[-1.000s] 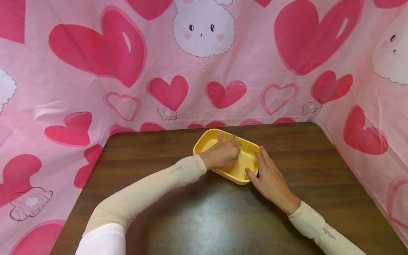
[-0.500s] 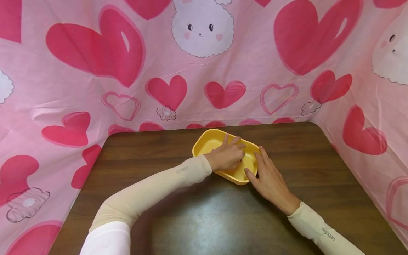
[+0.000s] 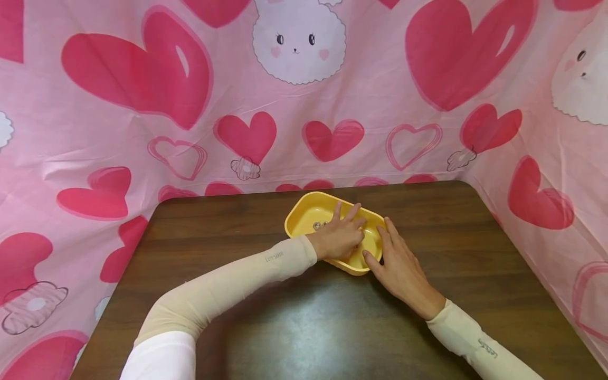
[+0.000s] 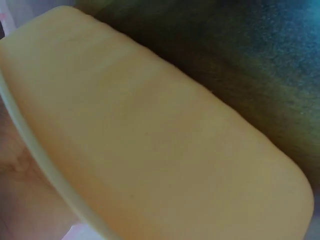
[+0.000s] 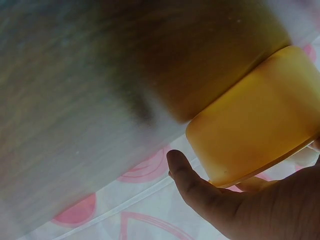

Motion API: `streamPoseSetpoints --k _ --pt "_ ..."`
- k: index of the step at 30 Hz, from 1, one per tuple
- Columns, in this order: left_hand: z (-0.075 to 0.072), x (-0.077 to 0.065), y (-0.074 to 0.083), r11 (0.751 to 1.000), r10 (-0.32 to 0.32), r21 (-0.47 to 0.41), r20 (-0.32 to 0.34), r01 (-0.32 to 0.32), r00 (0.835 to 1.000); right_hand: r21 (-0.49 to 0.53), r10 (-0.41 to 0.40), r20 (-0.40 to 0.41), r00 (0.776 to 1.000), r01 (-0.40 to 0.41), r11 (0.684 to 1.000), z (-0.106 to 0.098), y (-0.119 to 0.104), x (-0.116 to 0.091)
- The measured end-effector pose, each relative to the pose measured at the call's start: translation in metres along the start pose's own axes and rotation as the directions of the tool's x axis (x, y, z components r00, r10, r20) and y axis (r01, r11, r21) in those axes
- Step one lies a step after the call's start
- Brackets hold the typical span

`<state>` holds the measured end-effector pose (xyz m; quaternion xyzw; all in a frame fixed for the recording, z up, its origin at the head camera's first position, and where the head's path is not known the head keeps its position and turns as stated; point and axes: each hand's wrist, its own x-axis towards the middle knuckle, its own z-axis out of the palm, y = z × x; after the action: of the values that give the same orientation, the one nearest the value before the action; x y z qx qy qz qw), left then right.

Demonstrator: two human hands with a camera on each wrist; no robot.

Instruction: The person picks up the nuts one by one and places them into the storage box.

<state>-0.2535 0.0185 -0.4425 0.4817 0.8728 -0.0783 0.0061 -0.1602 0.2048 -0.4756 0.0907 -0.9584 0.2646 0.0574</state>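
A yellow plastic tray (image 3: 304, 203) with rounded corners stands at the far middle of the table. My left hand (image 3: 338, 236) reaches into it from the left, two fingers stretched toward the far wall, the others bent down. Its thumb and whatever lies under the fingers are hidden. Two small round metal pieces (image 3: 317, 225) lie on the tray floor, left of the hand. At the right end, my right hand (image 3: 401, 266) rests against the rim with thumb and fingers spread, fairly straight. The right wrist view shows the thumb (image 5: 192, 182) extended by the tray corner.
The dark wooden table (image 3: 237, 295) has rounded far corners. Pink cloth (image 3: 294, 105) with hearts and white animal faces hangs behind it and at both sides. Cream sleeves (image 3: 228, 279) cover both forearms.
My left hand has shifted a little to the right inside the tray, and the two metal pieces now show at its left. The right hand has stayed at the tray's right end.
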Motion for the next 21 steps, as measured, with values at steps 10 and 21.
streamPoseSetpoints --k 10,21 --pt "0.0054 -0.0007 -0.0012 1.0 -0.002 0.028 0.0 0.002 1.0 -0.001 -0.014 -0.004 1.0 0.014 1.0 0.0012 0.0001 0.0024" --pt "-0.0034 -0.0083 -0.0019 0.992 -0.078 -0.106 -0.031 0.074 0.996 -0.017 -0.029 -0.011 1.0 0.029 0.999 -0.0001 0.0029 0.0028"
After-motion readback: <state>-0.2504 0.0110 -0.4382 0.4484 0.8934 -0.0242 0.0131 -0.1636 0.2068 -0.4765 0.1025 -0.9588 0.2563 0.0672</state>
